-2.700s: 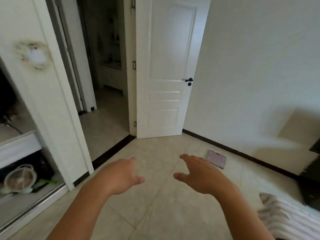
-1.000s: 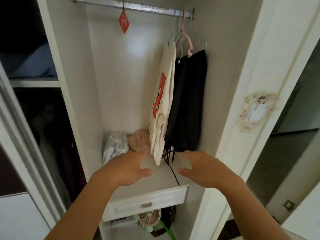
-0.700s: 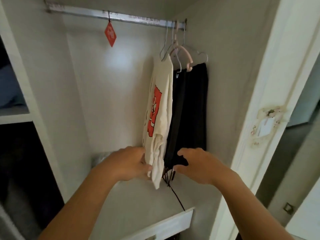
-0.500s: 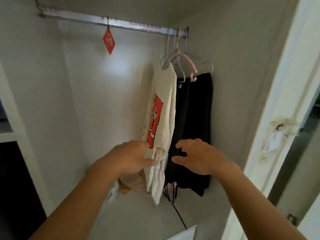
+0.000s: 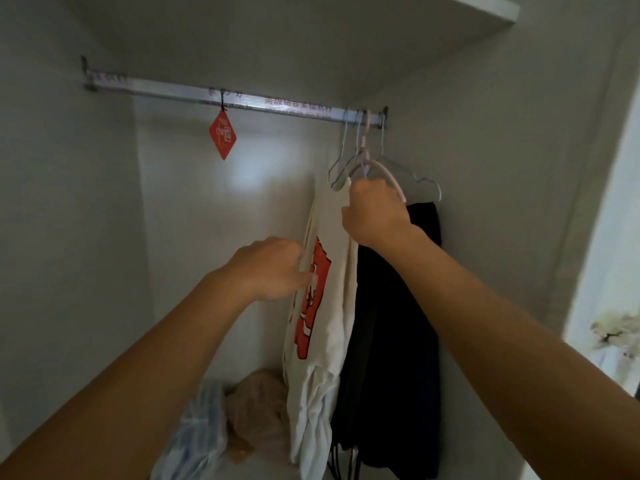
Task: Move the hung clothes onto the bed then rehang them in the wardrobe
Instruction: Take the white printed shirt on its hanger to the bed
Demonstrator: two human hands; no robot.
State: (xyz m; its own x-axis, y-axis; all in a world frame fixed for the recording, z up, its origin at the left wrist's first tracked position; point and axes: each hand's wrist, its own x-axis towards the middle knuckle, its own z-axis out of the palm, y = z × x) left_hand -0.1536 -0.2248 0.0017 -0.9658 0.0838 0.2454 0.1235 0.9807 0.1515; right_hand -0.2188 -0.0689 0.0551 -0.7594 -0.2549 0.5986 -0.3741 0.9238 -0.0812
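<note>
Right hand (image 5: 375, 213) fingers curl round the hangers (image 5: 367, 168); left hand (image 5: 273, 268) fingers pinch the white shirt (image 5: 322, 327).

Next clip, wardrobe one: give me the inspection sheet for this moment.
Surface: wardrobe floor, partly covered.
Job's things: white shirt with red print and black garment hang on hangers from the rail, at its right end.
Clutter: two soft bundles on the floor; red tag on the rail.
Grippers: left hand holds the shirt's edge; right hand grips the hangers.
Cables: dark cords dangle below the black garment.
Surroundings: white wardrobe frame at right.
</note>
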